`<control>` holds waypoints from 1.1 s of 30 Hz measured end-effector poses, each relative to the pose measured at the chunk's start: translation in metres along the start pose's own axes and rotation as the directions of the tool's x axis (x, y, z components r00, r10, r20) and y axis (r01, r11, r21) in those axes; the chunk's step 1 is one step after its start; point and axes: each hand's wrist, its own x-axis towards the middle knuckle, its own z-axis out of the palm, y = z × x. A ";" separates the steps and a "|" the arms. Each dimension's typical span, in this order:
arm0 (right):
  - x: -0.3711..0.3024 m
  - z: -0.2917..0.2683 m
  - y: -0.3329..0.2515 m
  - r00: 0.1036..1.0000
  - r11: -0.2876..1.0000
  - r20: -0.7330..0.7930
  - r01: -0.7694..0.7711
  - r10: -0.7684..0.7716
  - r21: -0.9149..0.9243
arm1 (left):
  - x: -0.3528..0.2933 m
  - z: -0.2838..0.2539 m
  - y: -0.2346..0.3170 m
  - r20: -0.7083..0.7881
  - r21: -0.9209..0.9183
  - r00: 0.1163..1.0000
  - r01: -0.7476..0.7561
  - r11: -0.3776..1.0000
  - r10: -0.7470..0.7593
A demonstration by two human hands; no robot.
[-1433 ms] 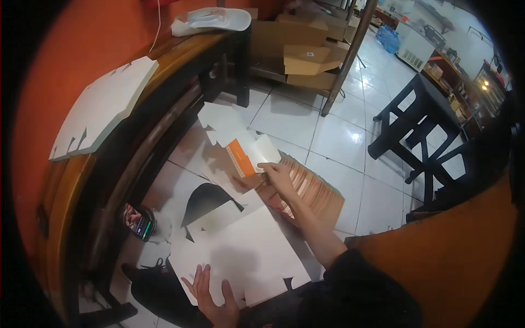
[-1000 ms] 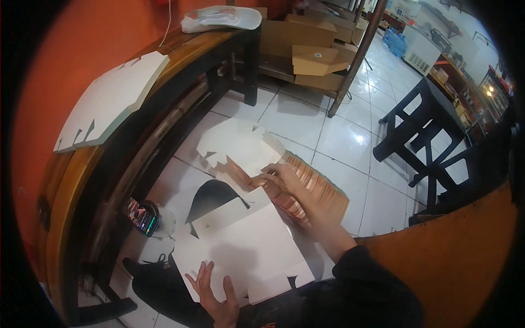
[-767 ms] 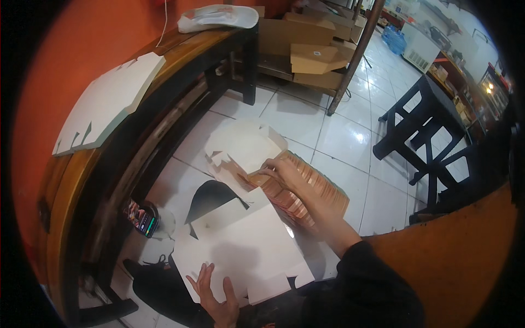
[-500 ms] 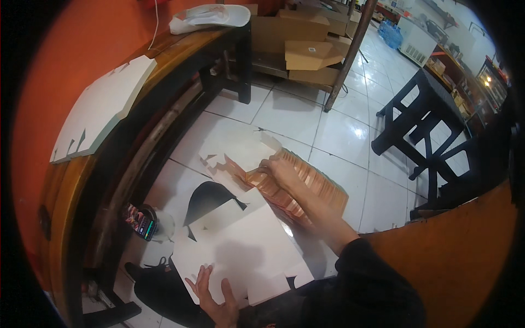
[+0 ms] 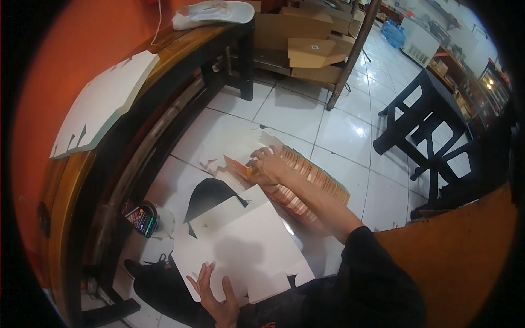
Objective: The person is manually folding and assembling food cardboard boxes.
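Note:
Across my lap lies a large flat white cardboard blank (image 5: 229,240) with cut notches and tabs along its edges. My left hand (image 5: 216,298) rests on its near left part, fingers spread and thumb apart. Beyond it on the floor stands a long row of folded cardboard pieces (image 5: 314,177), brown and orange, packed upright side by side. At the row's left end my right hand (image 5: 269,167) has its fingers curled over an orange-brown cardboard piece (image 5: 236,166). Its fingertips are partly hidden, and my right forearm covers part of the row.
A stack of white blanks (image 5: 104,106) lies on the wooden bench (image 5: 180,41) at left. Below it, a phone (image 5: 142,221) leans on a round container (image 5: 164,223). A black stool (image 5: 421,120) stands at right, cardboard boxes (image 5: 311,52) at the back.
My right hand has shifted slightly left at the row's end, and the orange-brown piece there now stands out more to the left. My left hand stays on the white blank.

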 end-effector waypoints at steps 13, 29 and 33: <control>0.019 0.006 -0.027 0.973 0.942 -0.041 -0.207 0.225 0.265 | 0.000 -0.004 -0.001 -0.051 -0.046 0.997 0.051 0.998 -0.053; -0.012 0.016 -0.038 0.924 0.898 0.194 -0.371 0.330 0.236 | -0.007 -0.005 -0.009 0.009 -0.035 0.996 0.093 0.995 -0.093; 0.000 -0.005 -0.025 0.905 0.953 -0.317 -0.227 0.283 0.202 | -0.003 -0.001 -0.002 0.006 0.003 0.996 0.084 0.996 -0.084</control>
